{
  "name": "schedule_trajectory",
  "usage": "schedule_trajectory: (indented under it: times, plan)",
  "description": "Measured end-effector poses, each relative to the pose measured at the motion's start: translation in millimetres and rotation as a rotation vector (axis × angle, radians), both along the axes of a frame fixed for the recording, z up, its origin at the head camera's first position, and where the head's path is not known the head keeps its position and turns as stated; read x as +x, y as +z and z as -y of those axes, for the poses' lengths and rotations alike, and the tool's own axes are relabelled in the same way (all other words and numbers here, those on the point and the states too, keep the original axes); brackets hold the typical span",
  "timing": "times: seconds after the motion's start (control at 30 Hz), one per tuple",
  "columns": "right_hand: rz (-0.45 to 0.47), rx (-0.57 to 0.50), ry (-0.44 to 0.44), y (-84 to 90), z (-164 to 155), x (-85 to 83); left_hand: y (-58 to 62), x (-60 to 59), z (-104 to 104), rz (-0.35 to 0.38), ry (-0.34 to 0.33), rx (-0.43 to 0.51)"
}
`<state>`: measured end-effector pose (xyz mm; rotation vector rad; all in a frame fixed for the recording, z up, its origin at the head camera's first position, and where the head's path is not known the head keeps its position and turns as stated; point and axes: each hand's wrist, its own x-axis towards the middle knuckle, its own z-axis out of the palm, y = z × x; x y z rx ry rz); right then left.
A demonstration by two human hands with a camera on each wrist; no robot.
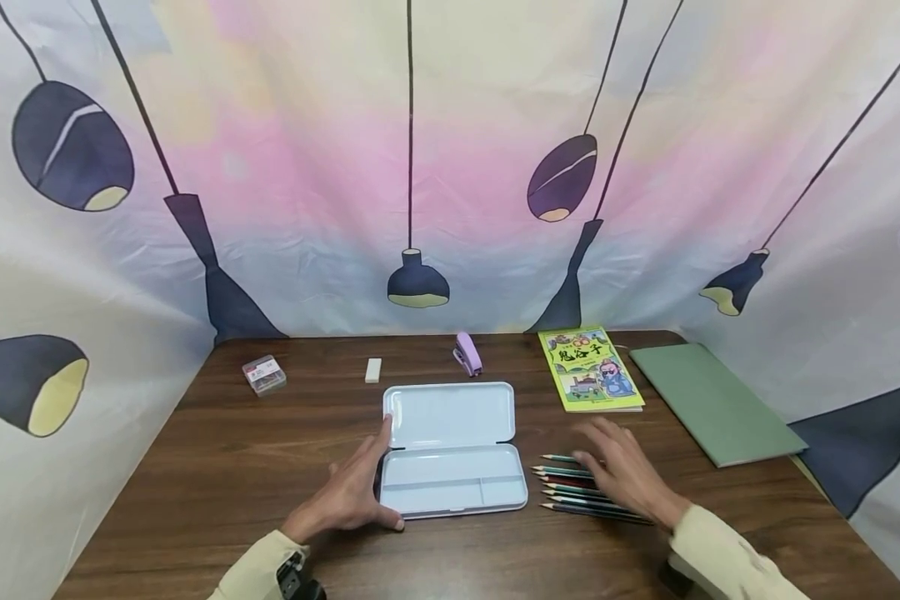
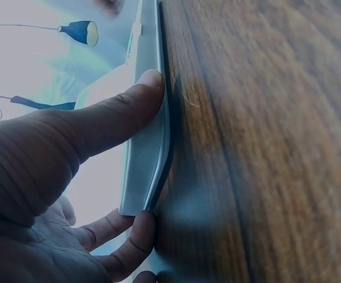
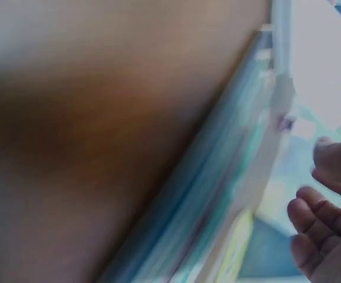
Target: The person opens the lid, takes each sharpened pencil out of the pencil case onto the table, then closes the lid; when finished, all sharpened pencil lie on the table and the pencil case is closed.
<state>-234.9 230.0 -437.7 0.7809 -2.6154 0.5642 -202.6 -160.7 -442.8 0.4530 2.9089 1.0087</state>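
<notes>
Pencil case (image 1: pixel 450 450) lay open at the middle of the desk (image 1: pixel 195 467), lid flat behind the tray, both halves bare inside as far as I could see. Going from the left, a small clear box (image 1: pixel 264 374) with something reddish in it sat near the far corner, then a white eraser (image 1: pixel 372 370), then a purple stapler (image 1: pixel 467 354) just behind the lid.

My left hand (image 1: pixel 348 492) rested against the case's left edge; in the left wrist view the thumb (image 2: pixel 117 112) pressed the side wall and the fingers (image 2: pixel 129 236) curled under the corner, so I read it as steadying the case. Just right of the tray lay a fan of coloured pencils (image 1: pixel 570 492), points toward the case. My right hand (image 1: pixel 618 471) hovered over them with fingers spread and relaxed, holding nothing; whether it touched the top pencils I could not tell, and the right wrist view was too blurred to help.

I judged the step to be reaching for the pencils. The next move would call for pinching a few together and keeping them parallel, so they drop into the long compartment.

Further right sat a green picture book (image 1: pixel 589 369) with large Chinese characters on its cover, which I read as 鬼谷子, and a plain green notebook (image 1: pixel 712 402) near the desk's right edge.
</notes>
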Motion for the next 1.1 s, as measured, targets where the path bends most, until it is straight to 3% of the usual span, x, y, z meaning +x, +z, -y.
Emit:
schedule_trajectory:
  times: [0.2, 0.33, 0.43, 0.63, 0.73, 0.87, 1.1]
  plan:
    - [0.295, -0.187, 0.045, 15.8, 60.9, -36.7, -4.9, 0.8, -1.3, 0.021, 0.004, 0.049]
    - [0.433, -0.299, 0.049, 22.0, 86.6, -44.9, -6.2, 0.3, -2.7, 0.000, 0.021, 0.086]
    - [0.420, -0.339, 0.050, 25.2, 95.0, -38.3, -6.6, 0.8, -3.4, -0.013, 0.041, 0.092]
    - [0.287, -0.319, 0.101, 19.0, 97.1, -6.8, -6.8, 3.9, -0.6, -0.041, 0.025, 0.099]
    - [0.282, -0.228, 0.135, 10.4, 98.1, 8.6, -6.6, 6.1, 3.6, -0.073, -0.021, 0.083]
    - [0.284, -0.018, 0.160, -7.3, 100.8, 22.5, -6.4, 7.0, 6.3, -0.106, -0.068, 0.037]
    - [0.168, 0.129, 0.164, -29.3, 105.1, 36.1, -4.4, 8.2, 2.9, -0.071, -0.039, -0.011]
